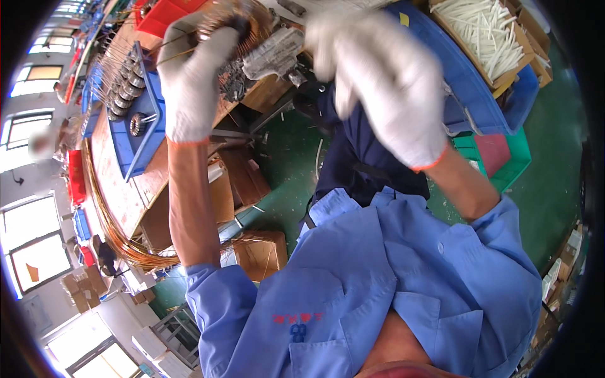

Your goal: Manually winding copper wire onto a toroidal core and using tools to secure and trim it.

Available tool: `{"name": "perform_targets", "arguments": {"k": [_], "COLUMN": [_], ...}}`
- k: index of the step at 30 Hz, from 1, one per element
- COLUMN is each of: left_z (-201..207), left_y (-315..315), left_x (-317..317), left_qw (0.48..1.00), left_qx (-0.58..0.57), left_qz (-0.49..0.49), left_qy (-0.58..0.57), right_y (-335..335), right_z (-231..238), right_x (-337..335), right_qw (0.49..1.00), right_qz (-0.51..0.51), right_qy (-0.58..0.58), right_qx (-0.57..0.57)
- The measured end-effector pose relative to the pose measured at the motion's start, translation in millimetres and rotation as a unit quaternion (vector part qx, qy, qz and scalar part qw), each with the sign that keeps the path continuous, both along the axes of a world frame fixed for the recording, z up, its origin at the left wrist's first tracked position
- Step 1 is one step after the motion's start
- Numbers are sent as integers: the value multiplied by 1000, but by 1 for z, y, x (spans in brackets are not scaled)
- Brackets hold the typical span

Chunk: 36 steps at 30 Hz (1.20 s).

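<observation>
My left hand (195, 82), in a white work glove with an orange cuff, is closed on a ring-shaped coil wound with copper wire (255, 28). Thin wire ends stick out to the left of its fingers. Beside the coil is a worn grey metal vise (274, 53) at the bench edge, with a pile of small dark pieces (232, 82) next to it. My right hand (391, 82), gloved the same way, is raised to the right of the vise. Motion smears its fingers, so anything in them cannot be made out.
On the left, a blue tray (145, 126) carries several wound ring coils (126, 88). Long copper wires (120, 242) hang along the bench's edge. A red bin (165, 16) stands far left. At right are blue bins (466, 94), a carton of white tubes (482, 31) and a green crate (520, 160).
</observation>
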<state>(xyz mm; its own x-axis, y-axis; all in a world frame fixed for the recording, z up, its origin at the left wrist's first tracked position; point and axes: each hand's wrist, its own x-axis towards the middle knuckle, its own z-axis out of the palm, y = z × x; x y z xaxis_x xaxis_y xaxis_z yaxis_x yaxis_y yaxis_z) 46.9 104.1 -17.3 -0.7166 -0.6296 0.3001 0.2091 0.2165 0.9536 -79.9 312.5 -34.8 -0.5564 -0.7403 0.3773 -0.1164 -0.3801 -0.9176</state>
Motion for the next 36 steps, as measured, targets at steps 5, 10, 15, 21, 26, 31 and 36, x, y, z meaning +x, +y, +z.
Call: {"name": "perform_targets", "arguments": {"k": [5,10,15,21,26,31,36], "left_z": [-39,-74,-98,-116,-130,-122,-127], "left_y": [-63,-51,-42,-46,-54,-55,-57], "left_x": [-25,-25,-23,-21,-28,-29,-4], "left_qw": [996,995,987,979,971,969,981], "left_qx": [50,48,58,38,12,-7,34], "left_qz": [34,-2,17,55,67,46,0], "left_qy": [64,85,147,194,230,243,190], "right_y": [-25,-67,-59,-71,-50,-67,-61], "right_z": [-117,-179,-101,-106,-212,-163,-99], "right_x": [17,-6,-36,-49,37,51,58], "right_qw": [905,742,963,984,953,951,807], "right_qz": [187,190,31,-132,71,92,356], "right_qy": [-281,-639,-267,-104,-7,155,-455], "right_qx": [259,69,33,57,295,251,123]}}
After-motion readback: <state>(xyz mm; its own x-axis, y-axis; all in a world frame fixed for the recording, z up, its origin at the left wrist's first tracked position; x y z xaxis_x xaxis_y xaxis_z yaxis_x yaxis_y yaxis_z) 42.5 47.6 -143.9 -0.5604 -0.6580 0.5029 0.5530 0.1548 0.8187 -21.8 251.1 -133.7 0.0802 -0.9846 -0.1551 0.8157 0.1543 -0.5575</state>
